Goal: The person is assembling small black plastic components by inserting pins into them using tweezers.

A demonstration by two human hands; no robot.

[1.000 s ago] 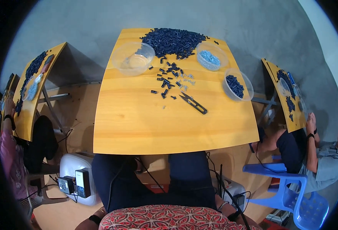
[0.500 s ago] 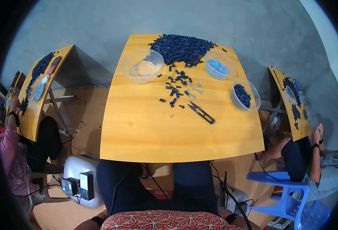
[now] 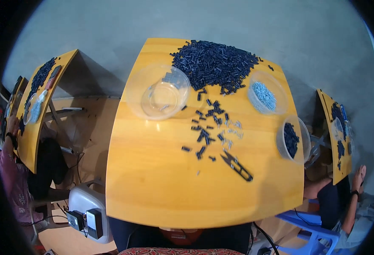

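Neither of my hands shows in the head view; only my dark trousers and a red patterned garment appear at the lower edge. On the yellow wooden table [image 3: 153, 182] lies a big heap of small dark blue parts [image 3: 214, 63] at the far side. Loose dark parts [image 3: 206, 127] are scattered down the middle. Small black snips [image 3: 236, 165] lie right of centre. A clear bowl [image 3: 163, 97], nearly bare, stands at the far left. A clear bowl of light blue pieces [image 3: 265, 94] and a clear bowl of dark parts [image 3: 292, 139] stand at the right.
Similar yellow tables stand to the left [image 3: 40, 97] and right [image 3: 337, 136], each with dark parts and bowls. A person in pink [image 3: 15, 187] sits at the left, another person [image 3: 352, 199] on a blue chair at the right. A grey box with plugs [image 3: 87, 208] sits on the floor.
The view has shifted so the table sits lower and more to the right in the picture. Nothing on the table has moved.
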